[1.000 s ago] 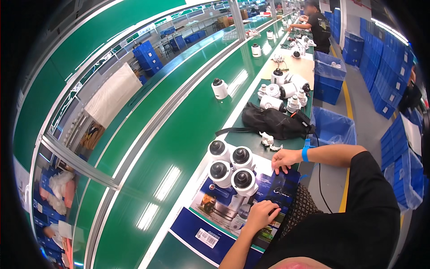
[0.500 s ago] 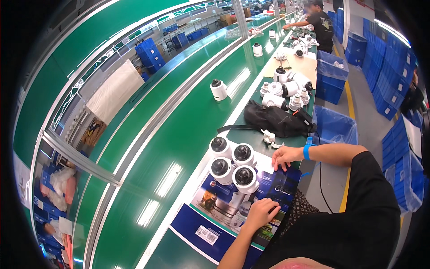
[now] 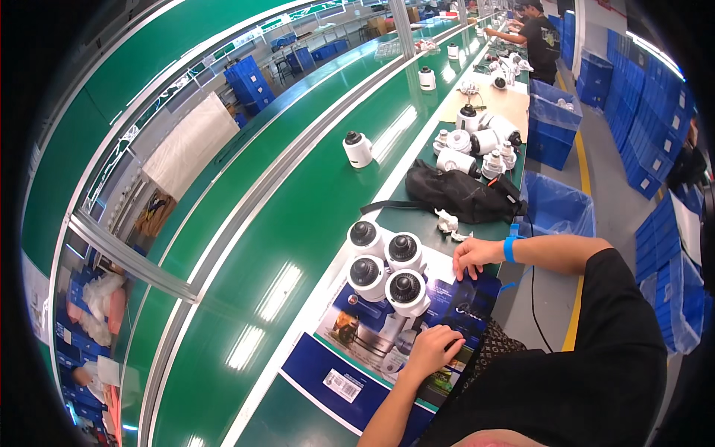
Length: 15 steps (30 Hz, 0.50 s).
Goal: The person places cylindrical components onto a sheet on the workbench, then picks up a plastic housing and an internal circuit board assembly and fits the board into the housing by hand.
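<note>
A flattened printed carton (image 3: 357,337), blue with pictures of appliances, lies on the bench before me. My left hand (image 3: 434,350) rests on its near right part, fingers stretched out, with nothing seen in them. Farther off, my right hand (image 3: 477,255) lies at the carton's right end, its fingers bent loosely downward and apart. It appears to hold nothing, and a blue strap (image 3: 511,249) is round that wrist. Several white cylindrical motor units with black ribbed tops (image 3: 407,292) stand upright in a cluster on the carton, left of both hands and apart from them.
Beyond the right hand lie small white plastic parts (image 3: 447,221) and a black bag (image 3: 462,195). More white units (image 3: 484,141) crowd the bench behind. A green conveyor (image 3: 298,223) on the left carries a unit (image 3: 357,150). Blue bins (image 3: 560,205) stand right; a co-worker (image 3: 539,41) is far off.
The unit on the conveyor has moved slightly nearer. My view has shifted a little, and both hands stay in nearly the same place. The far co-worker's arm has changed position.
</note>
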Tool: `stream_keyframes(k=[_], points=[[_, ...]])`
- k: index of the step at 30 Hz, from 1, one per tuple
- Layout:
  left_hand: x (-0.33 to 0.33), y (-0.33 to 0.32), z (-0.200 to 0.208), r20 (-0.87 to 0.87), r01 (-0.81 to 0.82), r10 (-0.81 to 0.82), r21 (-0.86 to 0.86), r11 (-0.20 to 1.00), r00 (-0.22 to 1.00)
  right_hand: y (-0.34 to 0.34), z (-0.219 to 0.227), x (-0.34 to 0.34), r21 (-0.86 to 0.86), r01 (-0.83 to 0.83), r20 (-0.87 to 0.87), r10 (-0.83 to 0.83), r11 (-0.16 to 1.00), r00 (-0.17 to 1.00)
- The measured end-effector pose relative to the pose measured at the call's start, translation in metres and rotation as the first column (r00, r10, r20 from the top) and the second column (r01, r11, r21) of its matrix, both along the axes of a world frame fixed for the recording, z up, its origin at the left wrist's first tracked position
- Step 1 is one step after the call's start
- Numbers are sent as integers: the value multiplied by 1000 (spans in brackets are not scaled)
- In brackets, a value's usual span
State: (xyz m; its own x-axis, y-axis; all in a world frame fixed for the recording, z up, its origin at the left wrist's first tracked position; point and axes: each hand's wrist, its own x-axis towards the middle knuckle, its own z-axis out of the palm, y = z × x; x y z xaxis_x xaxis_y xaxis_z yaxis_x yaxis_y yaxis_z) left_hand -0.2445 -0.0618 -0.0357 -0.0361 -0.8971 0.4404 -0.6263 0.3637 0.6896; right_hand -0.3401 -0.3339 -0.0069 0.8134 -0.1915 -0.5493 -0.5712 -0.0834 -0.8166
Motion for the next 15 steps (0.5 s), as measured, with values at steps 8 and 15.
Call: stream_keyframes(k=[8, 15], points=[[0, 0, 3, -1, -4, 4, 0, 1000, 1000, 0, 0, 2, 2, 5, -14, -5, 1000, 1000], [0, 1, 2, -11, -2, 2, -13, 1000, 1000, 2, 4, 7, -5, 30, -75, -31, 1000, 997]])
